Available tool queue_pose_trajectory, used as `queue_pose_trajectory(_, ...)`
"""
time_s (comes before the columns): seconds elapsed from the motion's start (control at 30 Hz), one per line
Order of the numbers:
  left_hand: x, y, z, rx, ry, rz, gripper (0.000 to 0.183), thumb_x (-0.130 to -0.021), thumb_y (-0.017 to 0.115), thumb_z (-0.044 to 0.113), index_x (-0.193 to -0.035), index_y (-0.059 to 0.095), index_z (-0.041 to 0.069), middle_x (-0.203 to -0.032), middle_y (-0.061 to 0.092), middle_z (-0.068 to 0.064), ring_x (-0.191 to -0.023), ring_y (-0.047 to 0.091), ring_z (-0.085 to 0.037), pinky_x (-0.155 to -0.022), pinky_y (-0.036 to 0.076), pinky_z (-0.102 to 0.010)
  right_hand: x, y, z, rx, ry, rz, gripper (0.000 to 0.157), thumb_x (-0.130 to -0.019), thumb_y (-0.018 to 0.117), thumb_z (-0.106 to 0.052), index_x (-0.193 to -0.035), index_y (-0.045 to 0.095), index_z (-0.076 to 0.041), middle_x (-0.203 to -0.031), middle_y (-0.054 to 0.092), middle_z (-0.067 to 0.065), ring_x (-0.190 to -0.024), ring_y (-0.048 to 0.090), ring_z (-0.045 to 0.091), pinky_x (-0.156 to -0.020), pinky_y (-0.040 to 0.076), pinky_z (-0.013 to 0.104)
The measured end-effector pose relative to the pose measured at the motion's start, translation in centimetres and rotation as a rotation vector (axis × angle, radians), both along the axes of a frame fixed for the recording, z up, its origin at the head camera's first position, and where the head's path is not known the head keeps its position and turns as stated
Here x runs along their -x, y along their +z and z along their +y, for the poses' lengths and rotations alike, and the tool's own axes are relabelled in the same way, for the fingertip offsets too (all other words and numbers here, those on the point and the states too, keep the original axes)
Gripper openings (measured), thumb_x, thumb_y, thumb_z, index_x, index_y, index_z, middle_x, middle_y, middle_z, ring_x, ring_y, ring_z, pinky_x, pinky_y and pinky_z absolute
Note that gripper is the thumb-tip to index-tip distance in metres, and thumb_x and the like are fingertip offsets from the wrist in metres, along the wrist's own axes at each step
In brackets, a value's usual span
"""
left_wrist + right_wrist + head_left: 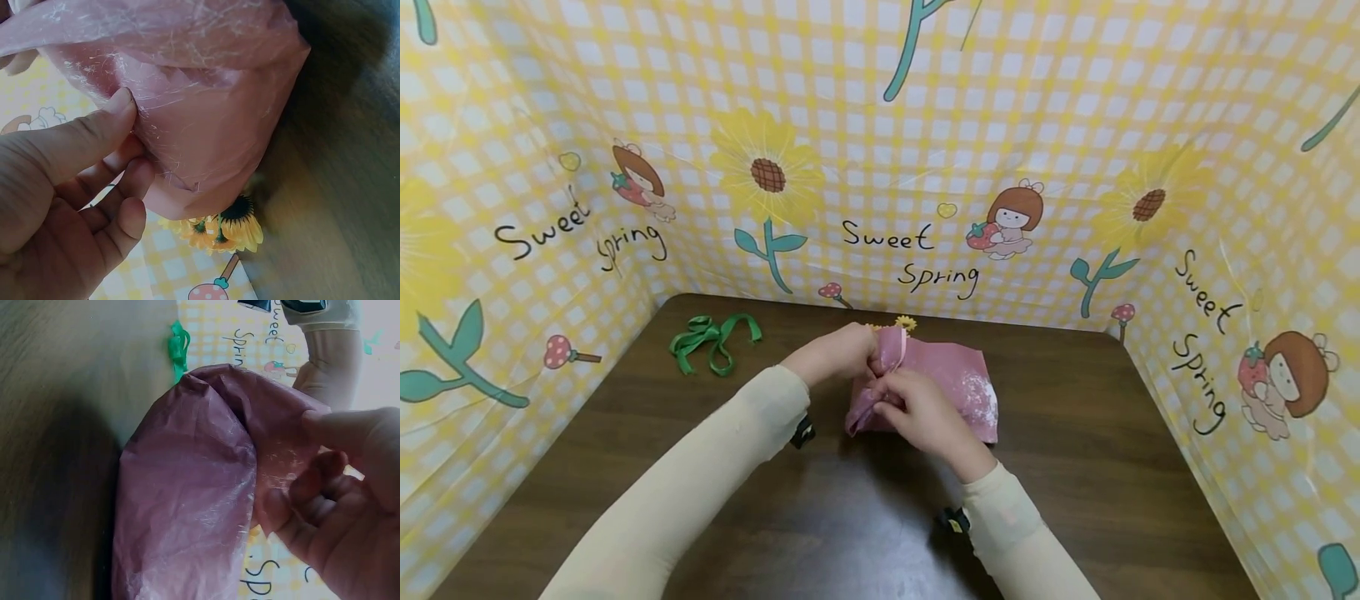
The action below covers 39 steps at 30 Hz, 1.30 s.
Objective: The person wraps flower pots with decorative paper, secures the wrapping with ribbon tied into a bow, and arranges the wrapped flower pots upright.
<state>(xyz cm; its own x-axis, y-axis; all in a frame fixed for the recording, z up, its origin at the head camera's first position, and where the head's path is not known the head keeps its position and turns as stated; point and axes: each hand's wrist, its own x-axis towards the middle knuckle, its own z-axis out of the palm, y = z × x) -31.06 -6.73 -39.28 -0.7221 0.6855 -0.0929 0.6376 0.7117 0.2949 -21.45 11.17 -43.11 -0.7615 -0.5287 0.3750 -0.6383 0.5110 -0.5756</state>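
A mauve-pink wrapping sheet, shiny and creased, lies folded between both hands at the middle of the table. My left hand pinches its edge from the left; in the left wrist view the thumb presses that edge against curled fingers. On the near side, my right hand pinches another part of the sheet between thumb and fingers. Yellow sunflower-like blooms show just beyond the sheet's far edge, and their stems are mostly hidden. White scuffed patches mark the sheet's right end.
A loosely looped green ribbon lies at the back left of the dark wooden table. Yellow checked cloth with printed flowers and figures rises along the back and both sides.
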Motion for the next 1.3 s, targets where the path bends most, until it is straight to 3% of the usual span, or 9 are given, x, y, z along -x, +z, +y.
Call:
queue_pose_trajectory(0.17,-0.3,0.1,0.0,-0.005,0.012,-0.016,0.020,-0.086,0.078,0.005,-0.069,0.078,0.016,-0.062,0.065,0.007,-0.066,0.050,-0.010,-0.060,0.046,-0.022,-0.7,0.3,-0.4,0.003,0.014,-0.099,0.014,-0.094,0.076,-0.021,-0.106,0.071,-0.021,-0.072,0.058,-0.009,-0.064,0.051,0.007,-0.060,0.045,0.025)
queue_pose_trajectory(0.3,-0.5,0.1,0.1,-0.009,0.024,-0.019,0.020,-0.087,0.077,0.004,-0.071,0.079,0.015,-0.065,0.067,0.007,-0.067,0.052,-0.010,-0.062,0.049,-0.023,-0.8,0.0,-0.8,0.009,0.011,-0.037,0.006,-0.097,0.072,-0.017,-0.102,0.072,-0.021,-0.083,0.067,-0.011,-0.074,0.059,0.003,-0.070,0.052,0.024)
queue_pose_trajectory(0.47,-0.9,0.0,0.0,-0.013,0.050,-0.024,0.019,-0.087,0.077,0.002,-0.073,0.079,0.015,-0.068,0.068,0.006,-0.068,0.053,-0.011,-0.063,0.049,-0.024,-0.3,-0.7,-0.5,0.046,0.112,0.004,0.011,-0.098,0.068,-0.007,-0.100,0.072,-0.016,-0.098,0.073,-0.008,-0.094,0.065,0.003,-0.087,0.054,0.028)
queue_pose_trajectory(0.63,-1.1,-0.3,0.0,-0.039,0.073,-0.053,0.025,-0.088,0.075,0.001,-0.069,0.076,0.017,-0.062,0.062,0.006,-0.064,0.050,-0.011,-0.058,0.044,-0.023,-0.6,-0.6,-0.2,-0.037,0.102,0.028,0.010,-0.098,0.068,-0.010,-0.102,0.069,-0.019,-0.089,0.068,-0.012,-0.083,0.062,0.003,-0.078,0.054,0.025)
queue_pose_trajectory(0.7,-1.1,-0.4,0.0,-0.046,0.066,-0.054,0.024,-0.089,0.075,0.002,-0.070,0.076,0.016,-0.061,0.060,0.006,-0.062,0.050,-0.012,-0.057,0.044,-0.023,-1.1,-0.2,-0.5,-0.137,0.067,0.120,0.010,-0.097,0.069,-0.013,-0.102,0.069,-0.021,-0.087,0.067,-0.014,-0.079,0.063,0.003,-0.073,0.054,0.025)
queue_pose_trajectory(0.8,-1.1,-0.4,0.0,-0.042,0.061,-0.039,0.017,-0.089,0.076,0.004,-0.077,0.080,0.014,-0.067,0.067,0.005,-0.065,0.055,-0.011,-0.061,0.050,-0.024,-1.8,0.0,-1.1,-0.310,-0.011,0.353,0.009,-0.095,0.069,-0.015,-0.098,0.070,-0.024,-0.087,0.067,-0.014,-0.074,0.066,0.006,-0.066,0.055,0.028)
queue_pose_trajectory(0.93,-1.1,-0.3,0.0,-0.044,0.065,-0.023,0.013,-0.087,0.076,0.001,-0.086,0.083,0.013,-0.082,0.076,0.003,-0.074,0.061,-0.012,-0.069,0.055,-0.026,-2.0,-0.5,-1.6,-0.379,-0.055,0.605,0.015,-0.094,0.068,-0.013,-0.089,0.074,-0.025,-0.081,0.063,-0.012,-0.064,0.063,0.009,-0.055,0.051,0.029)
queue_pose_trajectory(1.17,-1.5,-0.3,-0.3,-0.045,0.089,-0.014,0.014,-0.085,0.077,0.001,-0.080,0.081,0.014,-0.076,0.073,0.003,-0.071,0.059,-0.013,-0.065,0.052,-0.025,-1.8,-1.4,-0.5,-0.407,0.041,0.863,0.021,-0.091,0.062,-0.007,-0.095,0.076,-0.022,-0.081,0.057,-0.004,-0.065,0.056,0.011,-0.052,0.043,0.029)
queue_pose_trajectory(1.3,-1.5,-0.2,-0.4,-0.037,0.095,-0.028,0.014,-0.087,0.078,0.003,-0.078,0.079,0.014,-0.073,0.070,0.005,-0.070,0.057,-0.013,-0.064,0.051,-0.025,-1.5,-1.7,-0.3,-0.390,0.063,0.876,0.023,-0.094,0.058,-0.005,-0.097,0.076,-0.018,-0.095,0.058,0.000,-0.087,0.059,0.017,-0.074,0.051,0.030)
